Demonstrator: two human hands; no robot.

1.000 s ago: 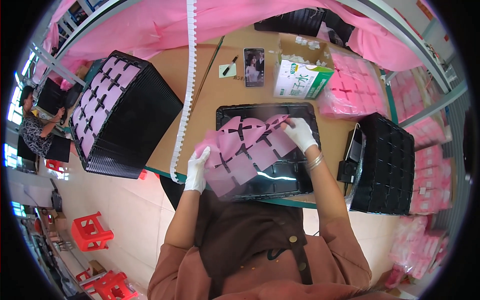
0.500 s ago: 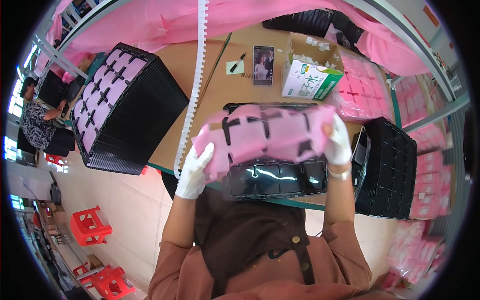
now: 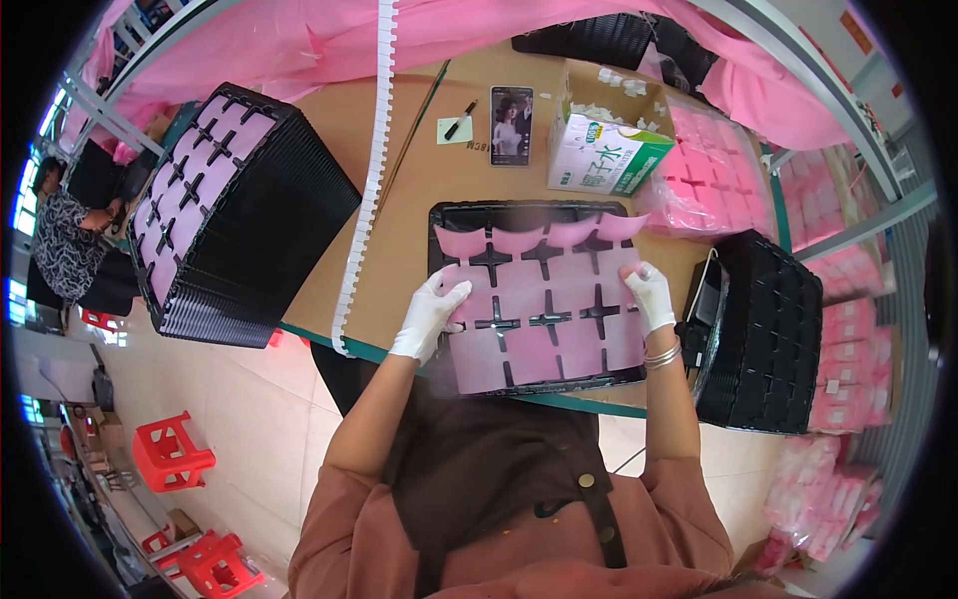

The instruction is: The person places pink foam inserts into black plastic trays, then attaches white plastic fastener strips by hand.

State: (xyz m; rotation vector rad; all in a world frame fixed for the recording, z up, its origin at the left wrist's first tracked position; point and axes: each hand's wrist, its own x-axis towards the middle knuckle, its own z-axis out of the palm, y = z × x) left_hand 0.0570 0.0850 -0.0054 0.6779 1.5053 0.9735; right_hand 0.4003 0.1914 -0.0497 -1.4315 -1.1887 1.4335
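A thin pink sheet [image 3: 531, 355] with cross-shaped cutouts lies spread over a black plastic tray [image 3: 529, 210]. The tray's dark dividers show through the cutouts, and the sheet's far edge curls up. My white-gloved left hand [image 3: 431, 314] pinches the sheet's left edge, thumb on top. On the opposite edge, my gloved right hand [image 3: 651, 298] grips the sheet, its bare thumb tip and finger showing at the border. The fingers beneath the sheet are hidden.
To the left rises a tall stack of black trays [image 3: 289, 190] topped with pink sheet. More black trays [image 3: 768, 339] stand at right, near bagged pink sheets [image 3: 709, 170]. Behind are a carton [image 3: 609, 150], a phone [image 3: 512, 125] and a pen [image 3: 461, 120]. A white notched strip [image 3: 369, 200] hangs left of the tray.
The pink sheet, bent and held above the tray before, is now lowered and spread flat across it. Both hands have come down with it, and the left has moved right.
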